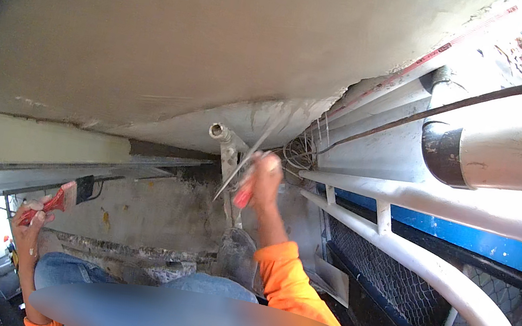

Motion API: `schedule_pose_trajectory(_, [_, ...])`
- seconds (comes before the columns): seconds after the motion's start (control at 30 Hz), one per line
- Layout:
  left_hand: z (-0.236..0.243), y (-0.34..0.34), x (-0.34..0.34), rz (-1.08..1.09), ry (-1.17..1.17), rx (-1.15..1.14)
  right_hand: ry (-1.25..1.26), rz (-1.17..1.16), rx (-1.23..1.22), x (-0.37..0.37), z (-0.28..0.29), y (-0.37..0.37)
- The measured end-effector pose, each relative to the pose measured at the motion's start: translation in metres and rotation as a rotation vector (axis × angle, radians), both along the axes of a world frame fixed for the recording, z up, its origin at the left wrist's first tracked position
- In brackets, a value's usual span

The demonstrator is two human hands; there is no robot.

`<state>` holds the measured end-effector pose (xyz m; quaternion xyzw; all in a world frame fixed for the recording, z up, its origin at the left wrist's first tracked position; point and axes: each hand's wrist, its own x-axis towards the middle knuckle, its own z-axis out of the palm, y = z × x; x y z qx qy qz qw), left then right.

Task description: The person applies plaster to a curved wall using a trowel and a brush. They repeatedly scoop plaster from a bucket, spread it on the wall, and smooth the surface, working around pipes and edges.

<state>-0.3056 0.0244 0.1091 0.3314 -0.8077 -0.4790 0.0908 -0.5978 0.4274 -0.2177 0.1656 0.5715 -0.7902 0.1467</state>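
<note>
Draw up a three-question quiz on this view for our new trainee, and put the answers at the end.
1. Which hand holds the red-handled brush?
2. True or false: the right hand is empty.
3. What colour is the curved railing at the picture's right?
A) green
B) white
C) orange

Key:
1. The left hand.
2. False; it grips a red-handled tool with a thin blade.
3. B.

Building work spot, perhaps outdoors, glare at edge: plastered wall (179, 34), white railing (471, 213), wire mesh (391, 289), thick pipe (514, 159), loose cable (443, 111).
</note>
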Motion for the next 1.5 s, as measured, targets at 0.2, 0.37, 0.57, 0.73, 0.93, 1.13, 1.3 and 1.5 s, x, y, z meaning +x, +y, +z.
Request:
schedule_pose_trajectory(0.2, [0.006, 0.006, -0.002, 0.021, -0.073, -0.012, -0.138, -0.110, -0.230, -0.037, 0.019, -0.020])
schedule_pose_trajectory(0.37, [-0.006, 0.006, -0.008, 0.030, -0.027, -0.025, -0.281, 0.180, -0.151, 0.039, 0.034, -0.003])
schedule_pose_trajectory(0.57, [-0.012, -0.001, 0.018, 0.101, 0.005, -0.094, -0.028, 0.272, 0.220, 0.015, 0.078, 0.112])
schedule_pose_trajectory(0.73, [-0.008, 0.003, 0.011, 0.034, 0.060, 0.047, -0.104, 0.597, 0.419, 0.018, 0.104, 0.151])
schedule_pose_trajectory(0.93, [0.012, 0.022, -0.015, -0.089, 0.051, 0.016, 0.669, 0.847, 1.383, -0.039, 0.073, 0.127])
schedule_pose_trajectory(1.13, [0.020, 0.028, -0.012, -0.110, 0.005, -0.031, 0.963, 0.930, 1.396, -0.115, 0.044, 0.083])
schedule_pose_trajectory(1.3, [0.025, 0.035, -0.002, 0.048, 0.035, 0.064, 1.023, 1.130, 1.494, -0.154, 0.013, 0.045])
schedule_pose_trajectory(1.5, [0.033, 0.039, -0.014, -0.074, -0.010, -0.008, 1.302, 0.985, 1.581, -0.175, 0.023, 0.024])
